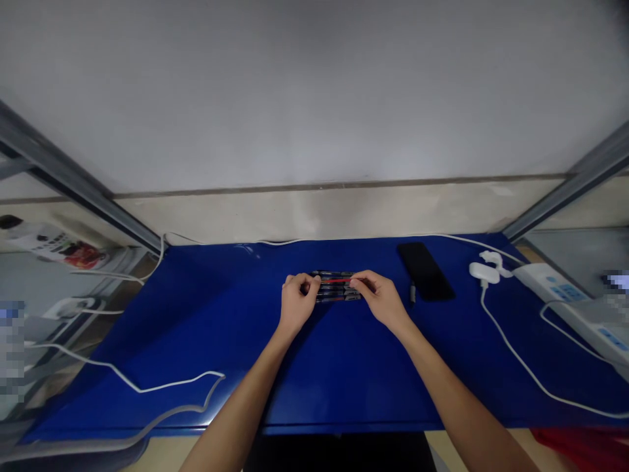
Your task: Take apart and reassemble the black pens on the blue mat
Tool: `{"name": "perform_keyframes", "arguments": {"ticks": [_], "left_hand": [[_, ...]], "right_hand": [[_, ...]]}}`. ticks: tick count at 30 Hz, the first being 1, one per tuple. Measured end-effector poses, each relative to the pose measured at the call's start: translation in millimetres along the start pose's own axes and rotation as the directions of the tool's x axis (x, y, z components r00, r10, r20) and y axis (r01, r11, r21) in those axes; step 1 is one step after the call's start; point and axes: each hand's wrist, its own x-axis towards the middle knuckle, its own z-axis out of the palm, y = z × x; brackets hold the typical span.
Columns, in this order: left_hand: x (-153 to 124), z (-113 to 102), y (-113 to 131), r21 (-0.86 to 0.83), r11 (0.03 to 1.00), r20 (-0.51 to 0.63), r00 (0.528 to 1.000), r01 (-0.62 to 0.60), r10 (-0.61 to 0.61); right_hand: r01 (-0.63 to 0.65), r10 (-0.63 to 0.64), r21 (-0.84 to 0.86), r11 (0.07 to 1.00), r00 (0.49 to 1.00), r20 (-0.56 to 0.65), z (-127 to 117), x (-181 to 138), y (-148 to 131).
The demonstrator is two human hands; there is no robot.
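Several dark pens (338, 293) lie side by side on the blue tabletop, in a row between my two hands. A thin red stick (337, 281), which looks like a pen refill, runs level across the upper part of the row. My left hand (297, 298) pinches its left end, the fingers curled. At the other end, my right hand (376, 294) closes thumb and fingers on it. Both hands partly cover the ends of the pens. To the right of my right hand lies a small dark grey cap-like piece (412, 293).
A black phone (425, 271) lies right of the hands. Farther right are a white charger (484, 272) and a white power strip (570, 295). White cables (171, 382) cross the blue table (206, 314) at both sides. A bottle (54, 242) lies at far left.
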Motion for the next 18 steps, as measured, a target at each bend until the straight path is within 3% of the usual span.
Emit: {"name": "perform_keyframes", "arguments": {"ticks": [4,10,18], "left_hand": [[0,0,0,-0.018,1.0,-0.017,1.0,0.002,-0.002],[-2,0,0,-0.013,1.0,0.002,1.0,-0.009,0.009],[-1,1,-1,-0.018,1.0,0.004,1.0,-0.003,0.003]], "right_hand": [[0.018,-0.018,-0.004,1.0,1.0,-0.019,-1,0,-2],[-0.07,0.069,-0.033,0.997,0.998,-0.004,-1,-3,-9],[-0.018,0.02,0.069,0.997,1.0,-0.023,-1,2,3]]}}
